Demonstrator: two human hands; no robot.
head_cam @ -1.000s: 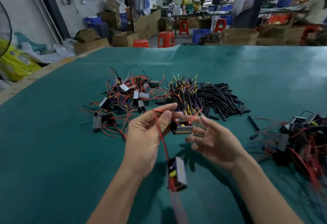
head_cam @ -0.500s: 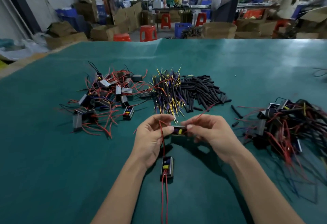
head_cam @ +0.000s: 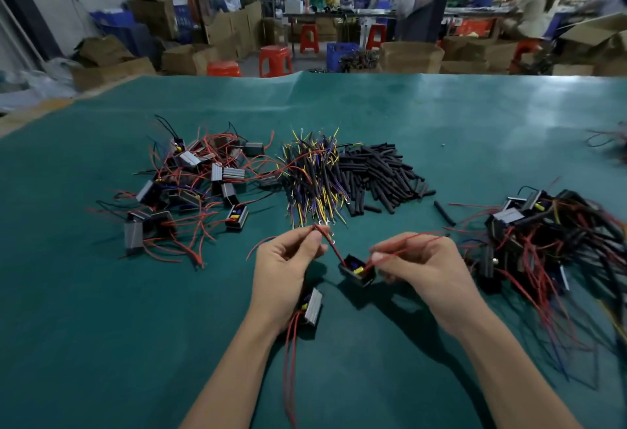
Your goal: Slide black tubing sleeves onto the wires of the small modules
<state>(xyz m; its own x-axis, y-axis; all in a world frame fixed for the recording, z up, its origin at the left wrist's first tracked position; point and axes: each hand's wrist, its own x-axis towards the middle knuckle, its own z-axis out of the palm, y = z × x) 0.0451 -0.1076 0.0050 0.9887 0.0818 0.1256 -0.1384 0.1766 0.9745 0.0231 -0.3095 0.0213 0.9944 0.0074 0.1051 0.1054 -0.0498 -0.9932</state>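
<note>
Nearest, a second module (head_cam: 312,306) hangs under the left hand (head_cam: 288,265), which pinches a red wire (head_cam: 326,242). The right hand (head_cam: 420,264) pinches another wire of the open-topped module (head_cam: 358,270), probably just above the green table (head_cam: 101,344). Farther, black tubing sleeves (head_cam: 376,174) lie mostly lengthwise, away from the person.

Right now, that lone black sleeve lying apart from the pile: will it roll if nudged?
Probably yes: the lone black sleeve is a round tube lying flat on the smooth green mat. Likely very light, given how thin it looks. It lies straight, so probably fairly stiff.
</note>
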